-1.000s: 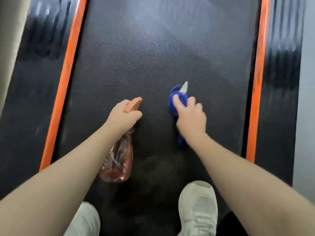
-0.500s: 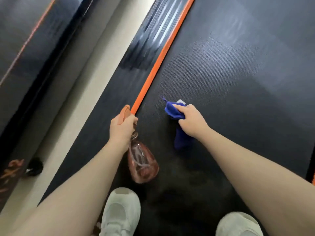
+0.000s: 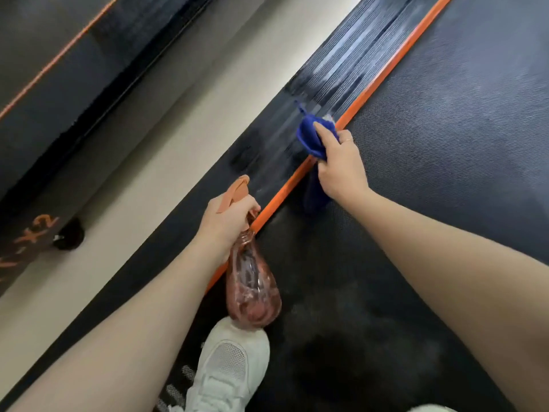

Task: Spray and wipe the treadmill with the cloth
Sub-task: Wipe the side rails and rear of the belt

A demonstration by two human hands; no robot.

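Note:
My right hand grips a blue cloth and presses it where the treadmill's orange stripe meets the black ribbed side rail. Part of the cloth hangs below my palm over the dark textured belt. My left hand holds a pink translucent spray bottle by its orange trigger head, nozzle pointing up along the side rail, body hanging down near my shoe. The rail shows wet, streaky patches ahead of the cloth.
My white shoe stands on the belt at the bottom, a second shoe barely visible at the bottom right. A pale floor strip runs left of the treadmill. Beyond it lies another dark machine with an orange line and a black foot.
The view has swung left from the belt's middle to its left edge. My right hand moved the cloth from the belt onto the orange stripe and rail. The bottle stayed in my left hand.

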